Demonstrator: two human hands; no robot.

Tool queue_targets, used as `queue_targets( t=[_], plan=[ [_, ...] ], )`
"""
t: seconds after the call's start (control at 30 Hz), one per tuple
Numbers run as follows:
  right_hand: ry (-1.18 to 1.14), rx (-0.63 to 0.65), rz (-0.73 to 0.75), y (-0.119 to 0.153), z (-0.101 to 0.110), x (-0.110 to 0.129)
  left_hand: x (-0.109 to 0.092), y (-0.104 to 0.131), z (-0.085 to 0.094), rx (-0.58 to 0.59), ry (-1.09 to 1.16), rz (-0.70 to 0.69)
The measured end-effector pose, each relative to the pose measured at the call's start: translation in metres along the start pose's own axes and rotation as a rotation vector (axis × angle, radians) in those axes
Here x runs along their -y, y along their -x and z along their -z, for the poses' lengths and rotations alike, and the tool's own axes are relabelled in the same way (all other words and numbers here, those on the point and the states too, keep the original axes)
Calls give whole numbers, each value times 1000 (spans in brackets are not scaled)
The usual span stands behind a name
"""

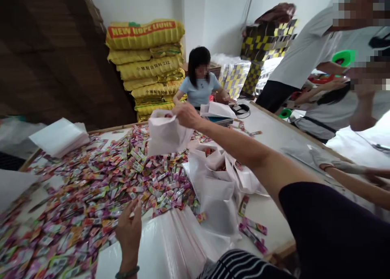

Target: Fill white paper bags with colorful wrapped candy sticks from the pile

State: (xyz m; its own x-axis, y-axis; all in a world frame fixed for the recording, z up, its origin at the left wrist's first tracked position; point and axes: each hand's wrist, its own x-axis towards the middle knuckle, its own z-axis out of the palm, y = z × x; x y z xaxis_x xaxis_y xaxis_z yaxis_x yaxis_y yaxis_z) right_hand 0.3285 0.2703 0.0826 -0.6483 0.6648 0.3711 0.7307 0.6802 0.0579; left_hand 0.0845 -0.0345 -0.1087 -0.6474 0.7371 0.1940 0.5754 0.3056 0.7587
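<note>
Table: wide and pale, its bare strip running along the right edge.
Sacks: a tall stack of yellow sacks stands behind the far edge.
Co-worker: a person in a light blue shirt is behind the far edge, right of the sacks.
Packet heap: small colourful packets cover the table from the left edge to past the middle.
Filled bags: several white bags cluster right of the heap, towards the near edge; packets show in some open tops.
Flat bags: a spread of white bags lies at the near edge.
Raised bag: a white bag, mouth up, is at the heap's far side, towards the far edge; whether its base touches packets, I cannot tell.
Right hand: the hand grasps the raised bag by its top rim.
Left hand: the hand, released, fingers loosely bent, is between heap and flat bags.
Stray packets: a few lie near the near right corner.
</note>
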Motion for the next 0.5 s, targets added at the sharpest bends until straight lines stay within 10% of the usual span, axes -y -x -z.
queue_targets(
  t=[0.13, 0.33, 0.5],
  plan=[
    [92, -14, -113, 24, -9, -64, 58, 46, -13, 101, -203, 197],
    [-20, 189, -398, 103, -120, -105, 143, 139, -19, 396, -426, 169],
    [-92, 300, -588, 166, -179, -110, 126, 195, -22, 491, -671, -22]
  ],
)
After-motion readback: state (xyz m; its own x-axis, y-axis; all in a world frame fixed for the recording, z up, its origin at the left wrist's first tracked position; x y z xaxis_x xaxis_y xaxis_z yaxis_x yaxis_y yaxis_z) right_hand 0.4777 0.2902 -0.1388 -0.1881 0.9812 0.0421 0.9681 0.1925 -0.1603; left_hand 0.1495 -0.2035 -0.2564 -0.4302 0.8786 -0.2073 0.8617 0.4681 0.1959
